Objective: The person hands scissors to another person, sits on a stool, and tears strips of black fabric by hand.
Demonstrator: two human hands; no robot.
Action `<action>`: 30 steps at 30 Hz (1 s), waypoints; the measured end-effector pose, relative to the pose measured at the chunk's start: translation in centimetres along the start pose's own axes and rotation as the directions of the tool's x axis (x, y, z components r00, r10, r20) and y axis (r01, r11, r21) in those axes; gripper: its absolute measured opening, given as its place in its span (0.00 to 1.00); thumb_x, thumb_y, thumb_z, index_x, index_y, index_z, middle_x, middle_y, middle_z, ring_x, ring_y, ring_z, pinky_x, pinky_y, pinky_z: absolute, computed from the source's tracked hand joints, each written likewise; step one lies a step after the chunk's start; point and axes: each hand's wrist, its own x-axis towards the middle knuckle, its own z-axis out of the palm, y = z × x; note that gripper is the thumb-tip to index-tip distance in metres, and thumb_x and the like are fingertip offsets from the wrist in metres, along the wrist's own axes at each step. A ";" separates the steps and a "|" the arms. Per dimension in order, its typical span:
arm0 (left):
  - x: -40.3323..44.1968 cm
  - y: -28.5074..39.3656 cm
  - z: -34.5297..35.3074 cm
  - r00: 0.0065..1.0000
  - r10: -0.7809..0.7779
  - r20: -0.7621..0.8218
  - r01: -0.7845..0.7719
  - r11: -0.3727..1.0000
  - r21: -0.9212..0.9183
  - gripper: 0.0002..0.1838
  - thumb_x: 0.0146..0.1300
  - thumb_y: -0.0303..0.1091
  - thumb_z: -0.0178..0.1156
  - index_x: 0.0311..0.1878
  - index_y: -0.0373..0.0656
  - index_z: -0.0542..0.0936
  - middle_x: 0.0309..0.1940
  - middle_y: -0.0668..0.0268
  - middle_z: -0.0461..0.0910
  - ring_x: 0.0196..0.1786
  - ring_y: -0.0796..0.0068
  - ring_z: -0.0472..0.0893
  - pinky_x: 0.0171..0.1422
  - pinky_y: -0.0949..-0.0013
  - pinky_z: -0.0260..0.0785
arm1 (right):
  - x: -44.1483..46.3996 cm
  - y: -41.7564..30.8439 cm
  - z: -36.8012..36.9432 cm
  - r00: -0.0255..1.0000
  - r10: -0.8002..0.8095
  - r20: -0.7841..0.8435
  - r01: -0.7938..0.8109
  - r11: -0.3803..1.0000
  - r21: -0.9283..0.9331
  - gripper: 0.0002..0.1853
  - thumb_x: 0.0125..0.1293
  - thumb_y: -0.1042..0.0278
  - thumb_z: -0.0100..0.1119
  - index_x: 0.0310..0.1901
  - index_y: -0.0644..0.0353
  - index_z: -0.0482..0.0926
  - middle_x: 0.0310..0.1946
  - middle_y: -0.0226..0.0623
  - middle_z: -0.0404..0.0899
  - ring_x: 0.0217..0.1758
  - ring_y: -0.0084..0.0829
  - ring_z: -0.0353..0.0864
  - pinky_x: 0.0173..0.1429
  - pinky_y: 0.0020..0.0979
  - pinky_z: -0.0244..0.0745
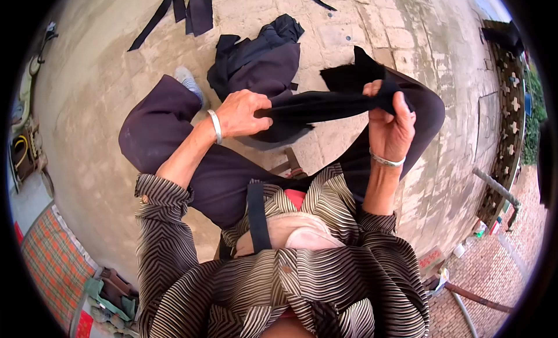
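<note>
Apparently the step in hand is drawing the dark cloth out lengthwise near the frame's centre, the left hand closed on one part and the right hand gripping another, so any further pull calls for firm grips.

Soft, bright daylight falls on the paved ground, leaving only faint shadows. Beyond its far right corner, the sky glares pale. Fisheye distortion bows the ground's sides toward blackened picture corners. The dark cloth loses detail; clutter by the left edge seems slightly soft.
</note>
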 end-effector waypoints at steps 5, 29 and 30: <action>0.4 -0.9 0.5 0.992 0.124 0.004 -0.124 0.990 -0.068 0.14 0.51 0.34 0.60 0.35 0.30 0.78 0.31 0.50 0.79 0.33 0.50 0.78 0.39 0.59 0.70 | 1.3 -1.2 -0.9 0.987 -0.046 -0.155 0.047 0.999 -0.001 0.22 0.72 0.66 0.52 0.17 0.61 0.69 0.29 0.48 0.79 0.37 0.39 0.78 0.48 0.37 0.74; -0.1 -0.2 -1.1 0.967 -0.128 0.219 0.247 0.666 -0.704 0.19 0.51 0.27 0.57 0.46 0.27 0.79 0.39 0.68 0.80 0.43 0.81 0.73 0.51 0.77 0.64 | 0.7 9.5 0.9 0.803 0.177 0.570 0.413 0.524 -0.745 0.32 0.49 0.80 0.59 0.61 0.59 0.69 0.59 0.44 0.73 0.64 0.42 0.72 0.64 0.35 0.68; -0.1 0.2 -1.4 0.966 -0.117 0.231 0.252 0.638 -0.728 0.20 0.49 0.26 0.57 0.47 0.27 0.79 0.41 0.65 0.81 0.44 0.79 0.74 0.53 0.76 0.65 | 0.5 10.5 1.7 0.771 0.007 0.637 0.565 0.457 -0.687 0.26 0.47 0.82 0.54 0.53 0.61 0.74 0.49 0.46 0.77 0.56 0.47 0.75 0.60 0.38 0.70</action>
